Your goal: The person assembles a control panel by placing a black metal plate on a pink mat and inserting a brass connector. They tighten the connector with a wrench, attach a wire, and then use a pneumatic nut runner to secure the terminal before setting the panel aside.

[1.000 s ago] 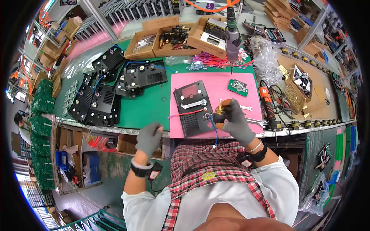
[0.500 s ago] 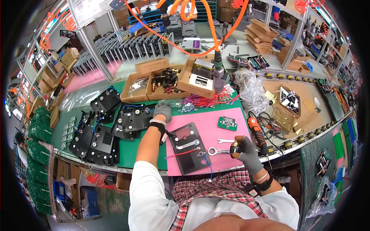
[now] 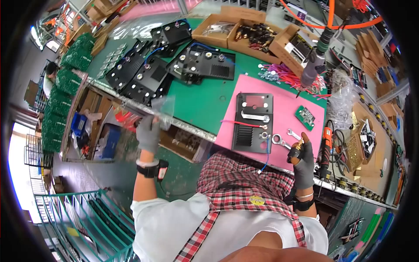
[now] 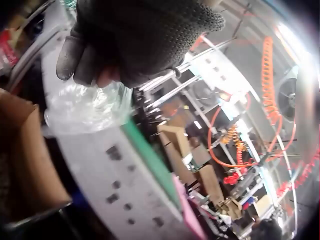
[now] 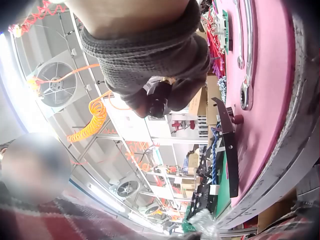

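The left hand [image 3: 149, 133], in a grey glove, pinches a clear plastic bag [image 3: 164, 110] at the table's front edge; in the left wrist view the bag [image 4: 89, 106] hangs below the curled fingers. The right hand [image 3: 304, 166], also gloved, grips a black and brass part [image 3: 295, 152] over the right front of the pink mat [image 3: 227, 131]. In the right wrist view its fingers curl round the black part [image 5: 159, 99]. A black panel [image 3: 253, 142] lies on the mat with a wrench [image 3: 255, 116], a red wire and a blue wire on it.
Two wrenches [image 3: 279, 140] and a green circuit board [image 3: 304, 117] lie right of the panel. An electric screwdriver [image 3: 325, 148] rests at the mat's right. A driver [image 3: 312, 70] hangs above. Several black panels [image 3: 146, 78] and cardboard boxes [image 3: 253, 38] stand behind.
The left hand has moved from the back of the table to its front left edge and now holds the clear bag. The right hand still grips the black part. The head view has shifted.
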Demonstrator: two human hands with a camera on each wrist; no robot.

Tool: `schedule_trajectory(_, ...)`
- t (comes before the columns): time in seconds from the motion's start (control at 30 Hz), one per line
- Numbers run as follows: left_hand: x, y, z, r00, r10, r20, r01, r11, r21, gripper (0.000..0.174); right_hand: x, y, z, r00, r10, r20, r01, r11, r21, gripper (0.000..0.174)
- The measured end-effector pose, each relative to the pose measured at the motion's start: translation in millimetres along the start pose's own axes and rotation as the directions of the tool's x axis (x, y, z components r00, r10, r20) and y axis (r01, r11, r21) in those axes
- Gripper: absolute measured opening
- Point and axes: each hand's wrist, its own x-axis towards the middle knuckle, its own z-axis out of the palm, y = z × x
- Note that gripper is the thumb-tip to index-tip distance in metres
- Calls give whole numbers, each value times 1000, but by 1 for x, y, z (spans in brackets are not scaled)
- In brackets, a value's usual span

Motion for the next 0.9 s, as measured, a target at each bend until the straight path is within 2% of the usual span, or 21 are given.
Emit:
schedule_trajectory(0.07,-34,-41,-1,944,-214,250,156,960,233,24,3,3,5,1000,-10,21,11,999,-49,85)
schedule_trajectory(0.1,-43,-57,11,925,-224,308,136,950,282,25,3,-1,10,999,-14,36,15,999,-39,84)
schedule_trajectory(0.13,-52,-74,26,901,-234,365,111,939,327,25,2,-9,18,997,-13,70,16,999,-34,76)
schedule_trajectory(0.2,-59,-99,54,838,-293,460,102,912,396,27,1,-18,30,996,-10,93,13,999,-34,75)
schedule_trajectory(0.27,-52,-94,75,750,-379,542,121,884,451,31,-3,-24,39,996,-3,90,6,1000,-27,75)
schedule_trajectory(0.3,-51,-91,80,681,-408,608,153,891,428,41,-4,-23,41,998,-22,63,30,992,-125,75)
schedule_trajectory(0.37,-49,-96,99,690,-473,549,123,823,554,48,-7,-19,39,997,-21,77,25,998,-53,76)
schedule_trajectory(0.43,-49,-94,103,798,-330,504,2,838,546,42,-7,-11,32,997,-40,66,41,999,-14,74)
schedule_trajectory(0.47,-47,-71,93,838,-270,474,-38,838,544,32,-5,-4,35,995,-73,61,77,994,-75,73)
schedule_trajectory(0.5,-41,-48,81,858,-148,492,-62,920,386,20,-8,3,29,994,-112,12,113,982,-151,71)
schedule_trajectory(0.53,-45,-35,76,908,-16,419,7,1000,22,18,-6,12,29,984,-176,-6,166,941,-294,70)
schedule_trajectory(0.57,-45,32,47,820,-122,559,269,944,-190,24,-7,18,32,973,-229,-8,203,880,-430,69)
schedule_trajectory(0.6,-51,47,53,793,6,609,251,908,-336,29,-10,18,40,968,-249,10,223,847,-484,68)
schedule_trajectory(0.63,-55,87,50,791,239,564,-56,945,-322,33,-10,16,50,963,-268,42,248,810,-531,67)
schedule_trajectory(0.67,-64,130,44,640,187,745,309,825,-474,43,-8,15,57,954,-289,84,284,772,-569,67)
schedule_trajectory(0.7,-71,156,45,531,356,769,508,592,-626,54,-7,15,61,927,-356,115,348,707,-616,66)
schedule_trajectory(0.73,-78,170,61,500,495,711,498,507,-704,59,-7,16,66,895,-421,147,407,636,-656,66)
schedule_trajectory(0.77,-79,182,77,429,599,676,562,409,-719,59,-6,15,68,858,-482,177,456,557,-695,66)
schedule_trajectory(0.8,-79,198,78,418,610,673,619,351,-703,52,-5,12,67,840,-501,205,476,503,-721,64)
schedule_trajectory(0.9,-77,212,78,372,506,778,664,440,-604,44,-3,1,57,889,-376,262,449,600,-662,63)
